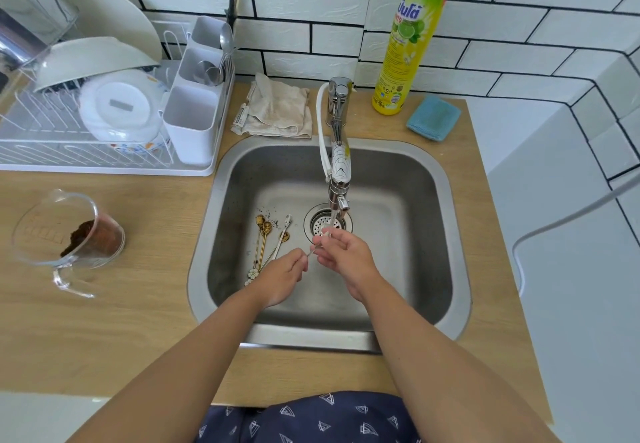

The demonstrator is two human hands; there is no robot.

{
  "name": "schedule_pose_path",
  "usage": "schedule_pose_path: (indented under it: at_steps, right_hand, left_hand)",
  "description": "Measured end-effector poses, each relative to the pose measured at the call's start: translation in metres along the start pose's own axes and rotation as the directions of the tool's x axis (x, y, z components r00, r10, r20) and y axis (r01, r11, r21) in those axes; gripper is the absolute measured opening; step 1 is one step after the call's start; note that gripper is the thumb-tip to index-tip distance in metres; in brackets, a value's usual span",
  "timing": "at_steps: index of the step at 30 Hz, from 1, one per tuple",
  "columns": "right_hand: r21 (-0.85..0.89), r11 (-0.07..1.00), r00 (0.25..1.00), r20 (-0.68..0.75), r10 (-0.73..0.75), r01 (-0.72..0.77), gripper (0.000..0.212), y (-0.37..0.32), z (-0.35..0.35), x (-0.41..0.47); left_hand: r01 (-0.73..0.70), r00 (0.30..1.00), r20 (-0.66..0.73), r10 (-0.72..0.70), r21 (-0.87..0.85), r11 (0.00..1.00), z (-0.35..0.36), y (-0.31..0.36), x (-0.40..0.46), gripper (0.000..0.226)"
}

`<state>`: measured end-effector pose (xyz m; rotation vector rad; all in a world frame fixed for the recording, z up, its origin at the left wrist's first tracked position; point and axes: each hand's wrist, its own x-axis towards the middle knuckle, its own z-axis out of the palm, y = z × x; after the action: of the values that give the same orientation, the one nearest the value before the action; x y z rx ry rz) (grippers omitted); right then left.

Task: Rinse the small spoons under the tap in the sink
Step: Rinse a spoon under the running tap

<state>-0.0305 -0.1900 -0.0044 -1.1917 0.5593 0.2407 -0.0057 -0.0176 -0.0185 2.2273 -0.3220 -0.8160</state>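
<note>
Water runs from the chrome tap [338,179] down toward the drain [323,221] of the steel sink [429,221]. A small silver spoon [312,250] is under the stream, held between both hands. My left hand [284,280] pinches its handle end. My right hand [344,255] has its fingers curled round the bowl end in the water. Several other small spoons [266,240], gold and silver with dark grounds on them, lie on the sink floor left of the drain.
A glass measuring jug [69,234] with brown grounds stands on the wooden counter at left. A dish rack [104,120] with bowls and a cutlery holder sits behind it. A cloth [277,110], a dish soap bottle [408,44] and a blue sponge [433,118] sit behind the sink.
</note>
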Motion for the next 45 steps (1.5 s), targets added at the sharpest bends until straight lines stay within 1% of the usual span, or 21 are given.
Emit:
schedule_pose_path:
  at_steps: [2,4,5,6,10,12,14,16,18,19,21,22,24,27,29,32,35,38,40,42,45]
  right_hand:
    - [-0.037,0.999,1.000,-0.005,-0.021,0.021,0.016,-0.001,0.001,-0.001]
    - [-0.049,0.999,0.999,-0.029,-0.019,0.018,0.007,-0.003,0.000,-0.001]
    - [-0.043,0.999,0.999,-0.037,-0.015,0.014,0.012,-0.003,-0.001,0.000]
    - [-0.023,1.000,1.000,-0.030,-0.005,0.004,0.015,-0.004,-0.001,0.000]
    - [-0.071,0.997,0.999,0.020,-0.027,0.029,0.023,-0.007,-0.002,-0.001]
    - [-0.079,0.997,1.000,0.009,-0.018,0.018,0.017,-0.010,-0.002,-0.001]
    - [-0.062,0.998,1.000,0.011,0.006,-0.005,0.018,-0.012,-0.002,-0.001]
    - [-0.061,0.998,0.998,0.060,0.014,-0.011,0.015,-0.014,-0.004,-0.002]
    - [-0.088,0.996,0.994,0.110,0.009,0.001,0.023,-0.015,-0.007,-0.003]
    - [-0.132,0.991,0.993,0.114,-0.002,0.017,0.024,-0.016,-0.008,-0.003]
    - [-0.199,0.978,0.995,0.091,-0.036,0.054,0.014,-0.017,-0.012,-0.004]
    - [-0.205,0.977,0.997,0.065,-0.051,0.063,0.010,-0.018,-0.012,-0.003]
    - [-0.219,0.973,0.997,0.012,-0.071,0.072,0.005,-0.018,-0.012,-0.003]
    - [-0.276,0.956,0.995,-0.001,-0.104,0.100,0.016,-0.014,-0.008,0.000]
    - [-0.325,0.937,0.992,0.020,-0.126,0.126,0.016,-0.011,-0.005,0.000]
    - [-0.348,0.925,0.988,0.033,-0.149,0.151,0.020,-0.011,-0.003,-0.002]
    - [-0.334,0.931,0.988,0.006,-0.155,0.148,0.010,-0.013,-0.003,0.000]
    - [-0.334,0.933,0.991,0.032,-0.132,0.135,0.021,-0.012,-0.002,0.002]
    - [-0.344,0.929,0.991,0.044,-0.126,0.133,0.019,-0.010,-0.003,0.003]
    - [-0.337,0.932,0.990,0.023,-0.136,0.136,0.010,-0.010,-0.004,0.003]
    - [-0.302,0.948,0.995,0.030,-0.092,0.097,0.016,-0.010,-0.005,0.004]
  left_hand:
    - [0.000,1.000,0.002,0.000,0.004,1.000,0.000,0.000,0.001,0.029]
    - [0.010,1.000,0.004,-0.010,-0.023,1.000,0.001,0.000,0.001,0.030]
    - [0.018,1.000,0.004,-0.018,-0.041,0.999,0.001,0.000,0.001,0.030]
    - [0.023,1.000,0.005,-0.023,-0.052,0.998,0.002,0.000,0.001,0.030]
    - [0.032,0.999,0.013,-0.031,-0.074,0.997,0.000,0.002,0.002,0.032]
    - [0.036,0.999,0.017,-0.035,-0.087,0.996,0.000,0.003,0.002,0.032]
    - [0.042,0.999,0.013,-0.041,-0.078,0.996,0.000,0.003,0.001,0.033]
    - [0.059,0.998,0.013,-0.058,-0.085,0.995,0.000,0.003,0.000,0.034]
    - [0.092,0.996,0.020,-0.091,-0.110,0.990,-0.002,0.005,-0.001,0.037]
    - [0.116,0.993,0.027,-0.114,-0.126,0.985,-0.002,0.005,-0.002,0.040]
    - [0.152,0.988,0.042,-0.147,-0.160,0.975,-0.003,0.007,-0.003,0.046]
    - [0.146,0.989,0.045,-0.141,-0.159,0.976,-0.003,0.007,-0.004,0.048]
    - [0.082,0.996,0.036,-0.079,-0.107,0.991,-0.003,0.008,-0.004,0.043]
    - [0.025,0.999,0.026,-0.024,-0.047,0.999,-0.002,0.008,-0.003,0.036]
    - [0.018,1.000,0.013,-0.018,-0.001,1.000,-0.002,0.008,-0.003,0.037]
    - [0.025,1.000,0.002,-0.025,0.019,1.000,-0.003,0.007,-0.004,0.039]
    - [0.044,0.999,0.003,-0.044,0.021,0.999,-0.003,0.007,-0.004,0.040]
    - [0.066,0.998,0.012,-0.067,0.022,0.998,-0.001,0.006,-0.003,0.039]
    - [0.078,0.997,0.007,-0.078,0.004,0.997,-0.001,0.005,-0.002,0.040]
    - [0.084,0.996,0.016,-0.084,-0.006,0.996,0.000,0.004,-0.002,0.040]
    - [0.095,0.995,0.028,-0.095,-0.030,0.995,0.000,0.002,-0.003,0.039]
